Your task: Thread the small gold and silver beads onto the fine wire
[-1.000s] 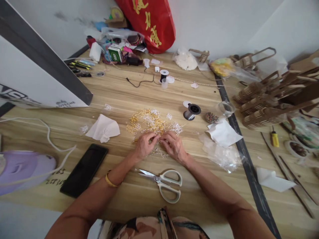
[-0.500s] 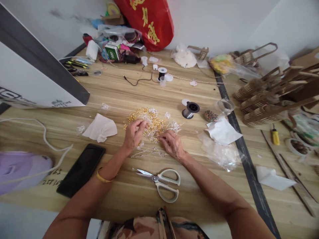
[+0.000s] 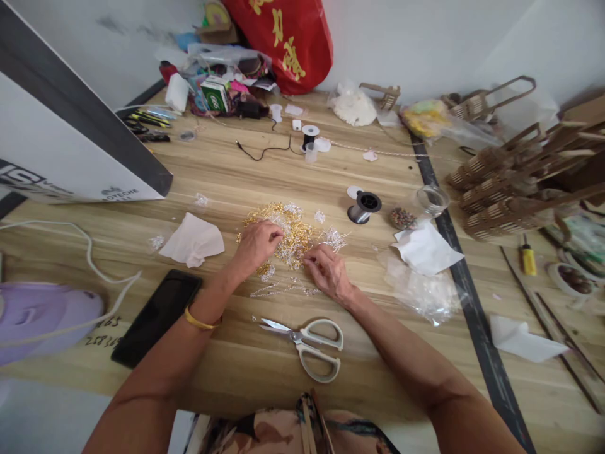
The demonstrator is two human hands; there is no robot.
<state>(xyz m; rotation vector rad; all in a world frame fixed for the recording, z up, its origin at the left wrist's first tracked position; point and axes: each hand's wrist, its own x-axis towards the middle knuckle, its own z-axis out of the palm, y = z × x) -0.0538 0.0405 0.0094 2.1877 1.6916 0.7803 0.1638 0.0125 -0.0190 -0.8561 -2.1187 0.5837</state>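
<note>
Gold and silver beads [image 3: 295, 234] lie in a loose pile at the middle of the wooden table. Over the pile's left side is my left hand [image 3: 259, 244], its fingertips pinched together; what they hold is too small to make out. At the pile's lower right edge rests my right hand [image 3: 327, 270], thumb and forefinger closed, with anything between them hidden. A beaded chain [image 3: 283, 289] stretches along the table just below the pile. Thin silver pins [image 3: 333, 239] sit beyond my right hand. Scissors with white handles [image 3: 307, 345] lie nearest my body, blades partly apart.
A black phone [image 3: 155, 318] and a white cloth [image 3: 193, 241] lie to the left. On the right are a wire spool [image 3: 363, 208], a tipped clear jar [image 3: 431, 202] near dark beads, and plastic bags [image 3: 425, 290]. Small woven baskets [image 3: 496, 189] stand farther right.
My left hand has turned over so its back faces up more, still above the pile. My right hand has hardly moved. The whole view has shifted slightly.
</note>
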